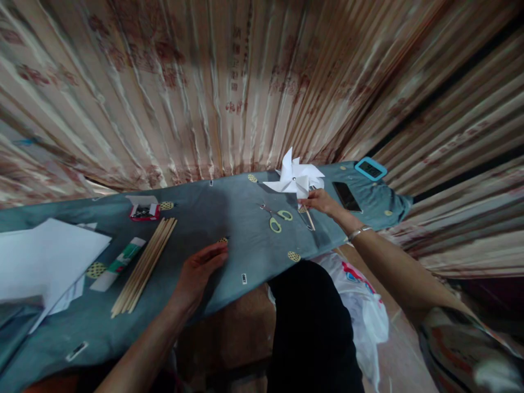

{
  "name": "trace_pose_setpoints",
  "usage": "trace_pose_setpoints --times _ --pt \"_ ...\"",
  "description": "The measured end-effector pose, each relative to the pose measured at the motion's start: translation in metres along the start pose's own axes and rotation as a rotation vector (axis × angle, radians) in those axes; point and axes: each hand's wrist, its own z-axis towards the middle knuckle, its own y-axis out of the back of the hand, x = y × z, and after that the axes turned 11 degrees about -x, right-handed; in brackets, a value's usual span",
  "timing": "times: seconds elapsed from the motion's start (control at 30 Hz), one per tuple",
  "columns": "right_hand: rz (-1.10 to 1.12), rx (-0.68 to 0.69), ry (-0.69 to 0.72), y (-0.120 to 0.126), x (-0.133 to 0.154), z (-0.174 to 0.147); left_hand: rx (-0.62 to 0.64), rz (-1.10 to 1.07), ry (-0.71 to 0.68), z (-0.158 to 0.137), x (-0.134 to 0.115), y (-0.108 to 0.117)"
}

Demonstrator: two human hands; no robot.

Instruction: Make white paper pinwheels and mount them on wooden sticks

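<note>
The right hand point(321, 202) reaches far across the worktop point(213, 218) with its fingers pinched shut on the thin wooden stick point(310, 217) of a white paper pinwheel point(295, 177), which stands up just above the hand near the far edge of the grey-blue cloth. That grip sits high on the stick, close under the paper vanes, so a squeeze or a twist there could, I judge, crease a vane or loosen the pin at the centre. The arm is stretched nearly straight, which leaves little control; a wobble could tip the pinwheel against the curtain point(204, 98) behind. Just beside the hand lie green-handled scissors point(276, 218), and on its other side a dark phone point(346, 196), both near enough to be knocked by the wrist. The left hand point(200, 273) lies flat and open on the cloth, holding nothing, near the front edge. Its weight may drag the loose cloth and shift the bundle of wooden sticks point(143, 265), the glue stick point(118, 265) and the white paper sheets point(45, 256) at the left.
</note>
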Motion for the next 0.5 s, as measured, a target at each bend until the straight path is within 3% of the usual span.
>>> trace_pose_setpoints --times 0.5 --pt "-0.224 0.065 -0.014 -0.002 -0.013 0.033 -0.009 0.046 0.091 0.0 0.001 -0.001"
